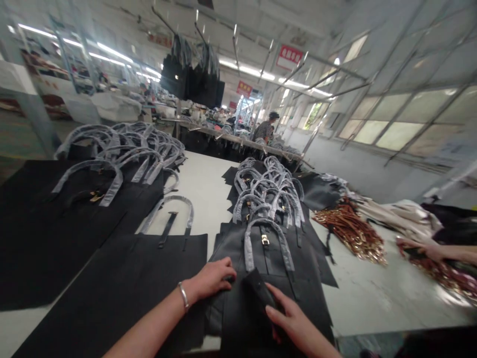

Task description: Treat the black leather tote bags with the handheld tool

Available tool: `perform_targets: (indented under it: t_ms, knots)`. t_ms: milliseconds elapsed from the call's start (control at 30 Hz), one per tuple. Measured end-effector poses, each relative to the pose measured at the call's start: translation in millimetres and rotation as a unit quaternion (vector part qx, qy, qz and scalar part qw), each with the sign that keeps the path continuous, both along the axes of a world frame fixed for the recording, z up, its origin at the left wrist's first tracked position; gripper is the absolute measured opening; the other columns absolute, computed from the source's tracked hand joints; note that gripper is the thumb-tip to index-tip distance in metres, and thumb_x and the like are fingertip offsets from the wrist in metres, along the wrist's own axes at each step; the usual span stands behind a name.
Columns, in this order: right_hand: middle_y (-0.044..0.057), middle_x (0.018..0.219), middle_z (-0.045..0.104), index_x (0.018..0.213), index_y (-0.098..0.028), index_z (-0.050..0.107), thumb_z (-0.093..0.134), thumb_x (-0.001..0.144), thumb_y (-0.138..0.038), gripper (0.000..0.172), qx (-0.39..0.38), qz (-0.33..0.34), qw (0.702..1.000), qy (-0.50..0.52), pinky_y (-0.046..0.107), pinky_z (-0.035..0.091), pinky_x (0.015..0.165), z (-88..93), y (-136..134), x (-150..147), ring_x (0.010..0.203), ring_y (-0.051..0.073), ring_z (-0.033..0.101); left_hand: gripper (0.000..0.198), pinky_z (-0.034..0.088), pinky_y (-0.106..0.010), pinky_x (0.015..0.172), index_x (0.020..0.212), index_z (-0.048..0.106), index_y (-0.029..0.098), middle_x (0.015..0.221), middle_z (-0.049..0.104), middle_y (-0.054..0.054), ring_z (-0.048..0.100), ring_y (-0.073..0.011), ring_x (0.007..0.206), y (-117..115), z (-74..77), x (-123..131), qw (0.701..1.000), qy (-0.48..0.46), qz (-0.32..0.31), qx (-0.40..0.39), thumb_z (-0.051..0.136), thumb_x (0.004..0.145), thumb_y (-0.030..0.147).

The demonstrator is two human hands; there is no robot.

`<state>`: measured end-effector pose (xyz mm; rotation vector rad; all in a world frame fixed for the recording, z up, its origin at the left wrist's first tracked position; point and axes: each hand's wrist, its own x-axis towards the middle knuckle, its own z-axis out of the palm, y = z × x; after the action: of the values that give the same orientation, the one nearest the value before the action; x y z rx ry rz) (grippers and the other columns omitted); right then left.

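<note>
Toward the left edge of the tabletop (201, 189), flat black tote panels (89, 258) lay overlapped in rows, each topped by a looped handle wrapped in grey film (87, 174), probably so that every handle stayed paired with its panel and its surface stayed protected. The left hand (210, 281), wearing a slim silver bangle (183, 294), rested on a black bag body (233, 318), its fingers curled down and closed, perhaps pinning the smooth, matte material flat, though any grip was hidden. Above it sat a grey handle (250, 243) and a small gold buckle (265, 240). The right hand (294, 318) held a dark rectangular piece (258, 291) with its fingers closed against it, seemingly to steady it over the bag body. Further right lay a heap of brown straps with gold hardware (350, 231) and a bundle of beige cloth (398, 219), while a co-worker's hand (428, 250) reached in from the right edge, its fingers spread over more glinting straps (443, 278)
</note>
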<state>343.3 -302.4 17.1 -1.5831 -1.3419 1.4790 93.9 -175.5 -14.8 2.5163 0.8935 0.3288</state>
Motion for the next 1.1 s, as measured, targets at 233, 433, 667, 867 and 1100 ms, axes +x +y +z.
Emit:
perform_targets:
  t_ms: [233, 433, 667, 867, 1100]
  knots:
    - [0.003, 0.079, 0.065, 0.15, -0.016, 0.024, 0.061, 0.079, -0.051, 0.088, 0.029, -0.043, 0.999, -0.012, 0.025, 0.046, 0.05, -33.3, -11, 0, 0.052, 0.014, 0.057, 0.011, 0.039, -0.019, 0.072, 0.083, 0.065, 0.025, 0.098, 0.053, 0.005, 0.056, -0.0118, 0.085, 33, -5.6, 2, 0.994, 0.031, -0.104, -0.019, 0.069, 0.08, 0.034]
    - [0.003, 0.082, 0.065, 0.149, -0.017, 0.028, 0.06, 0.081, -0.046, 0.081, 0.053, -0.052, 0.997, -0.009, 0.026, 0.047, 0.055, -40.0, -11, 1, 0.055, 0.014, 0.058, 0.014, 0.038, -0.02, 0.072, 0.088, 0.063, 0.024, 0.101, 0.053, 0.003, 0.055, -0.013, 0.084, 42, -4.5, 2, 0.988, 0.033, -0.146, -0.049, 0.066, 0.082, 0.037]
    - [0.002, 0.082, 0.064, 0.151, -0.021, 0.021, 0.06, 0.081, -0.051, 0.085, 0.026, -0.064, 0.997, 0.023, 0.028, 0.048, 0.056, -41.6, -13, 3, 0.057, 0.015, 0.06, 0.016, 0.037, -0.021, 0.068, 0.072, 0.062, 0.019, 0.085, 0.054, 0.002, 0.052, -0.0117, 0.075, 51, -12.8, 2, 0.986, -0.037, -0.123, -0.104, 0.068, 0.078, 0.033]
    - [0.001, 0.081, 0.063, 0.151, -0.018, 0.021, 0.057, 0.082, -0.055, 0.086, 0.012, -0.064, 0.998, 0.024, 0.03, 0.047, 0.06, -36.3, -13, 2, 0.06, 0.015, 0.059, 0.036, 0.041, -0.022, 0.059, 0.091, 0.063, 0.014, 0.084, 0.056, -0.003, 0.051, -0.0119, 0.065, 55, -27.8, -7, 0.991, -0.07, 0.007, -0.116, 0.034, 0.095, 0.036]
    - [0.001, 0.082, 0.063, 0.151, -0.019, 0.019, 0.057, 0.082, -0.056, 0.087, 0.005, -0.069, 0.997, 0.025, 0.03, 0.047, 0.061, -37.5, -13, 2, 0.062, 0.015, 0.059, 0.022, 0.041, -0.02, 0.073, 0.089, 0.071, 0.022, 0.088, 0.061, 0.0, 0.057, -0.0124, 0.079, 50, -22.2, -5, 0.984, -0.068, -0.113, -0.119, 0.06, 0.086, 0.041]
